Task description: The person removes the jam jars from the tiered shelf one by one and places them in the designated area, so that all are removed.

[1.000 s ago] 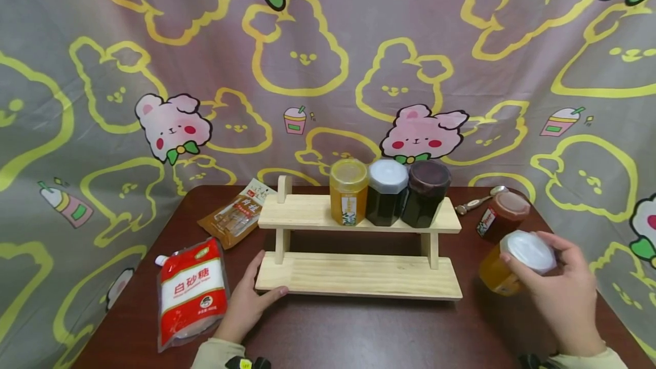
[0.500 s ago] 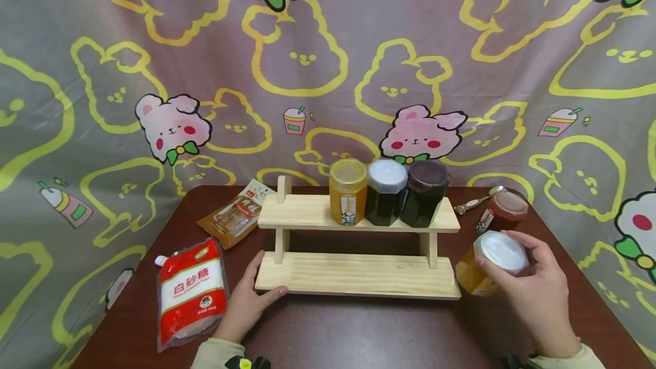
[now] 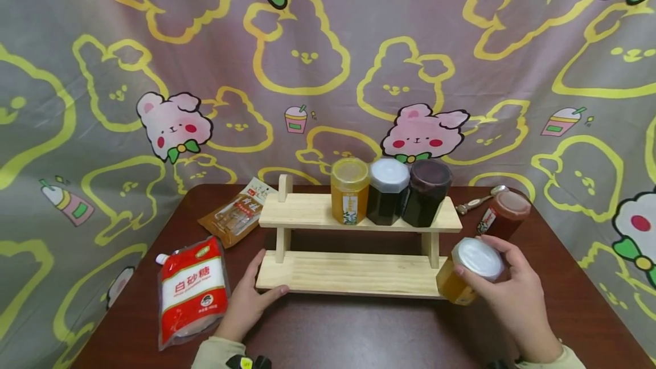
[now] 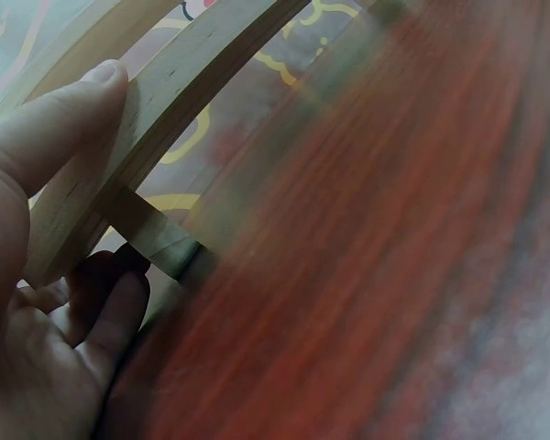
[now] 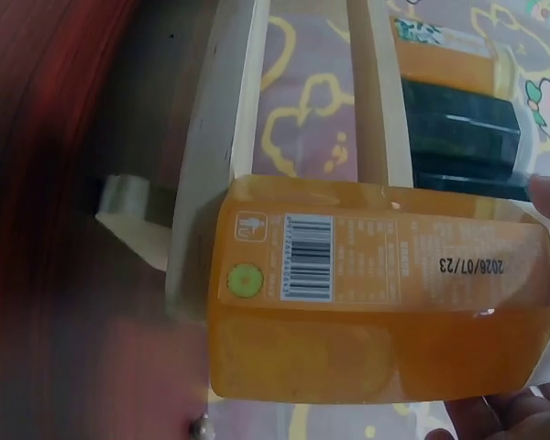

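Observation:
In the head view, my right hand (image 3: 523, 303) grips an amber jar (image 3: 453, 283) by its white lid, at the right end of the lower board. The right wrist view shows the amber jar (image 5: 348, 348) with a barcode label, its base overlapping the board's edge. My left hand (image 3: 247, 306) holds the left end of a two-tier wooden rack (image 3: 353, 272); in the left wrist view, its thumb (image 4: 82, 101) lies against the wood with fingers on the other side. On the upper tier stand a yellow jar (image 3: 350, 195), a white-lidded dark jar (image 3: 386, 195) and a dark-lidded jar (image 3: 425, 198).
A red-brown jar (image 3: 504, 215) and a spoon (image 3: 479, 202) are at the table's back right. To the left lie a red-and-white sugar pouch (image 3: 193, 292) and a brown packet (image 3: 238, 215). A patterned cloth (image 3: 323, 113) hangs behind the table (image 3: 359, 335).
My right hand has carried the amber jar leftward, from beside the rack to the right end of its lower board. My left hand has stayed on the rack.

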`<state>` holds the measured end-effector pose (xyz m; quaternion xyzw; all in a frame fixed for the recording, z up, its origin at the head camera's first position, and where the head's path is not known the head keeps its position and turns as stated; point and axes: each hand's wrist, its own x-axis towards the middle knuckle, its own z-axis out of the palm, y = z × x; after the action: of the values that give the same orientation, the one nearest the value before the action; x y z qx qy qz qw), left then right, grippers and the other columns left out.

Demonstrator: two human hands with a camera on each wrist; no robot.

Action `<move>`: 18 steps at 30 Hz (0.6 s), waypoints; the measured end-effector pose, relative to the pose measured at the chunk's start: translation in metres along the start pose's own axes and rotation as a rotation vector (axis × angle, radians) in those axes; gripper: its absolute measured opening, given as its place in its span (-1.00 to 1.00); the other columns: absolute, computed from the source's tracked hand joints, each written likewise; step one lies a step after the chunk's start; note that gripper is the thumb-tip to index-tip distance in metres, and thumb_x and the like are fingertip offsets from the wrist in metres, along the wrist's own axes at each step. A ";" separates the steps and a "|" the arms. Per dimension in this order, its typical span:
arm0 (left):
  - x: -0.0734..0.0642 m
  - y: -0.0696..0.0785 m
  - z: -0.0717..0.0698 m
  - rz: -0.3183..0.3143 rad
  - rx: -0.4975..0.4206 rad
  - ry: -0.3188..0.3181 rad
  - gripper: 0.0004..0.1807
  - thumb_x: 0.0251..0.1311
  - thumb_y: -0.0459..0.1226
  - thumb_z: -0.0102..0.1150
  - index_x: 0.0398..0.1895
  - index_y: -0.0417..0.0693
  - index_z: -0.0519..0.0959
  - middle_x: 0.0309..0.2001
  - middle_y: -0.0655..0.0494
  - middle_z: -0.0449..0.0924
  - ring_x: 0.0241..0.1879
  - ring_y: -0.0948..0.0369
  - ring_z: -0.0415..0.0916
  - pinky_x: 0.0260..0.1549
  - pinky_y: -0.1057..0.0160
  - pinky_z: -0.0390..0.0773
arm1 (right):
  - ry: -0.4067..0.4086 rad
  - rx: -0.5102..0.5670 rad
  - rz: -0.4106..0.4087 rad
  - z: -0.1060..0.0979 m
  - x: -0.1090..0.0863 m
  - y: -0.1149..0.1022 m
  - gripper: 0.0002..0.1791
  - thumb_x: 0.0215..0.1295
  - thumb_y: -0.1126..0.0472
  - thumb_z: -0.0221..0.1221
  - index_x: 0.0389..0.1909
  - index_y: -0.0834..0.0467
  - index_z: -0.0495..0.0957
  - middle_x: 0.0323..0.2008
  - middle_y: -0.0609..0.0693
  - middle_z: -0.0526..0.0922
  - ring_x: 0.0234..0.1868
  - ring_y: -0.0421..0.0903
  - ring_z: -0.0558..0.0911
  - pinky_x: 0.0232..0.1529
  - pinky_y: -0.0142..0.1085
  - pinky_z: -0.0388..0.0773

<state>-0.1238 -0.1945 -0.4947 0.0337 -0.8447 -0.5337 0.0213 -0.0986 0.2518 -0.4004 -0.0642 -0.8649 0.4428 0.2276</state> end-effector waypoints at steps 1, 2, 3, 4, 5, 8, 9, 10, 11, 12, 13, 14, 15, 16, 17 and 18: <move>0.000 0.000 0.000 0.000 0.003 0.001 0.19 -0.04 -0.07 0.59 0.59 -0.11 0.04 0.48 -0.19 0.22 0.45 -0.07 0.16 0.38 -0.16 0.16 | -0.017 -0.008 -0.012 0.001 0.000 0.000 -0.18 -0.09 0.20 0.61 0.26 0.11 0.48 0.05 0.01 0.55 -0.22 -0.41 0.46 -0.34 -0.65 0.43; 0.000 0.000 0.000 0.004 0.006 0.002 0.19 -0.03 -0.06 0.59 0.59 -0.13 0.04 0.48 -0.21 0.22 0.45 -0.09 0.16 0.38 -0.18 0.16 | -0.029 -0.024 -0.024 0.001 0.000 -0.001 -0.17 -0.09 0.18 0.61 0.27 0.11 0.48 0.07 0.05 0.55 -0.21 -0.43 0.44 -0.34 -0.66 0.41; 0.000 0.000 0.000 0.004 0.007 0.003 0.19 -0.03 -0.07 0.59 0.59 -0.13 0.04 0.47 -0.21 0.22 0.44 -0.09 0.16 0.37 -0.18 0.16 | -0.038 -0.038 -0.036 0.002 0.000 -0.002 -0.16 -0.09 0.17 0.61 0.28 0.11 0.48 0.09 0.08 0.56 -0.20 -0.45 0.43 -0.33 -0.67 0.39; 0.000 -0.001 0.001 0.004 0.005 0.003 0.19 -0.03 -0.06 0.59 0.59 -0.13 0.04 0.48 -0.21 0.22 0.45 -0.09 0.16 0.38 -0.18 0.16 | -0.046 -0.050 -0.048 0.003 0.000 -0.003 -0.15 -0.09 0.16 0.61 0.30 0.11 0.47 0.11 0.09 0.56 -0.19 -0.47 0.41 -0.31 -0.68 0.37; 0.001 -0.001 0.001 0.000 0.005 0.003 0.19 -0.04 -0.06 0.59 0.59 -0.11 0.04 0.48 -0.19 0.22 0.45 -0.08 0.16 0.38 -0.17 0.16 | -0.050 -0.057 -0.054 0.004 0.000 -0.004 -0.14 -0.08 0.15 0.61 0.30 0.11 0.47 0.12 0.09 0.56 -0.18 -0.47 0.40 -0.31 -0.68 0.36; 0.001 0.000 0.001 -0.005 0.002 -0.004 0.20 -0.04 -0.04 0.59 0.60 -0.09 0.03 0.49 -0.17 0.21 0.46 -0.06 0.14 0.39 -0.15 0.15 | -0.050 -0.059 -0.064 0.007 -0.002 -0.006 -0.13 -0.09 0.15 0.61 0.32 0.10 0.48 0.14 0.09 0.57 -0.19 -0.47 0.41 -0.30 -0.67 0.35; 0.001 0.000 0.001 -0.007 0.000 -0.006 0.21 -0.04 -0.04 0.59 0.60 -0.08 0.03 0.49 -0.16 0.20 0.46 -0.05 0.14 0.39 -0.13 0.15 | -0.053 -0.053 -0.064 0.008 -0.002 -0.007 -0.13 -0.08 0.15 0.60 0.33 0.09 0.48 0.15 0.10 0.58 -0.19 -0.46 0.41 -0.30 -0.67 0.36; 0.001 0.000 0.001 -0.005 0.000 -0.007 0.20 -0.04 -0.05 0.59 0.60 -0.09 0.03 0.49 -0.16 0.20 0.46 -0.05 0.14 0.39 -0.13 0.15 | -0.057 -0.049 -0.064 0.009 -0.003 -0.008 -0.13 -0.07 0.15 0.60 0.34 0.09 0.48 0.15 0.11 0.58 -0.20 -0.46 0.42 -0.30 -0.66 0.36; 0.001 0.001 0.001 -0.002 0.001 -0.005 0.20 -0.03 -0.06 0.59 0.60 -0.10 0.03 0.49 -0.17 0.21 0.45 -0.05 0.15 0.39 -0.13 0.15 | -0.061 -0.042 -0.062 0.011 -0.004 -0.009 -0.13 -0.07 0.14 0.60 0.34 0.08 0.48 0.15 0.12 0.58 -0.20 -0.44 0.43 -0.31 -0.65 0.37; 0.000 0.001 0.001 -0.001 -0.001 -0.004 0.19 -0.03 -0.07 0.59 0.59 -0.10 0.03 0.48 -0.17 0.22 0.45 -0.04 0.15 0.38 -0.12 0.16 | -0.065 -0.034 -0.062 0.012 -0.004 -0.010 -0.13 -0.06 0.15 0.59 0.34 0.08 0.48 0.15 0.14 0.59 -0.21 -0.43 0.43 -0.31 -0.64 0.37; 0.000 0.002 0.001 0.001 -0.003 -0.003 0.19 -0.02 -0.09 0.59 0.59 -0.11 0.03 0.48 -0.18 0.23 0.44 -0.05 0.16 0.38 -0.12 0.16 | -0.071 -0.029 -0.062 0.014 -0.005 -0.011 -0.14 -0.05 0.14 0.59 0.34 0.08 0.48 0.15 0.15 0.59 -0.20 -0.41 0.44 -0.30 -0.63 0.38; -0.001 0.002 0.001 0.005 -0.003 -0.002 0.18 -0.02 -0.10 0.59 0.59 -0.12 0.03 0.47 -0.19 0.23 0.44 -0.05 0.17 0.37 -0.12 0.17 | -0.075 -0.025 -0.062 0.015 -0.006 -0.013 -0.15 -0.05 0.14 0.59 0.34 0.08 0.48 0.14 0.15 0.59 -0.19 -0.41 0.44 -0.29 -0.63 0.37; -0.001 0.002 0.000 0.007 -0.001 -0.002 0.17 -0.01 -0.11 0.58 0.59 -0.12 0.04 0.47 -0.19 0.23 0.43 -0.05 0.17 0.37 -0.12 0.17 | -0.076 -0.019 -0.060 0.017 -0.006 -0.014 -0.15 -0.04 0.14 0.59 0.34 0.08 0.48 0.15 0.13 0.59 -0.18 -0.39 0.45 -0.27 -0.63 0.37; -0.002 0.003 0.000 0.010 -0.001 -0.002 0.17 -0.01 -0.11 0.58 0.59 -0.13 0.04 0.47 -0.20 0.23 0.43 -0.05 0.18 0.37 -0.12 0.17 | -0.076 -0.013 -0.062 0.019 -0.007 -0.015 -0.16 -0.05 0.14 0.59 0.33 0.08 0.49 0.14 0.12 0.60 -0.18 -0.38 0.45 -0.26 -0.63 0.37; -0.002 0.003 0.000 0.010 -0.002 -0.004 0.17 -0.01 -0.12 0.58 0.59 -0.12 0.04 0.47 -0.20 0.23 0.43 -0.05 0.18 0.37 -0.12 0.17 | -0.076 -0.009 -0.064 0.021 -0.008 -0.017 -0.16 -0.05 0.15 0.59 0.32 0.09 0.49 0.14 0.10 0.60 -0.17 -0.37 0.45 -0.24 -0.63 0.36; -0.002 0.003 0.000 0.011 -0.001 -0.005 0.16 -0.01 -0.11 0.58 0.59 -0.13 0.04 0.47 -0.20 0.23 0.43 -0.05 0.18 0.37 -0.12 0.17 | -0.076 -0.001 -0.069 0.023 -0.008 -0.018 -0.16 -0.05 0.16 0.59 0.32 0.10 0.49 0.14 0.08 0.59 -0.15 -0.38 0.45 -0.22 -0.64 0.36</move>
<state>-0.1220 -0.1927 -0.4917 0.0277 -0.8447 -0.5341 0.0219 -0.0998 0.2219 -0.4008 -0.0176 -0.8747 0.4365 0.2098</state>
